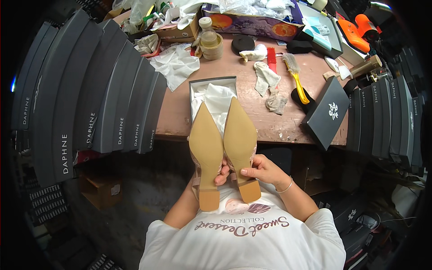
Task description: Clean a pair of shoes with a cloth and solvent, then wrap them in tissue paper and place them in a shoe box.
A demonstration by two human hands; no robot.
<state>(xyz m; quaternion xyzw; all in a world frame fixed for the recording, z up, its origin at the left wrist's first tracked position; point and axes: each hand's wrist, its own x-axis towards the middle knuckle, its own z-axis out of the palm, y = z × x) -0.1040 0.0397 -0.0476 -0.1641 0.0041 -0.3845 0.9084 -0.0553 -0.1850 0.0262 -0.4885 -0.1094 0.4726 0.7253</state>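
Observation:
A pair of pointed shoes with tan soles is held up before me, soles facing up, toes pointing away. My left hand grips the left shoe; most of that hand is hidden behind it, with only fingertips showing at its inner edge. Around the right shoe my right hand is closed, thumb on the sole near the block heel. Just beyond the toes, an open shoebox with white tissue paper inside rests on the table's near edge.
Tall rows of dark shoeboxes stand left and right. On the pink table lie a yellow-handled brush, a red brush, crumpled cloths and a dark box lid. A purple carton sits behind.

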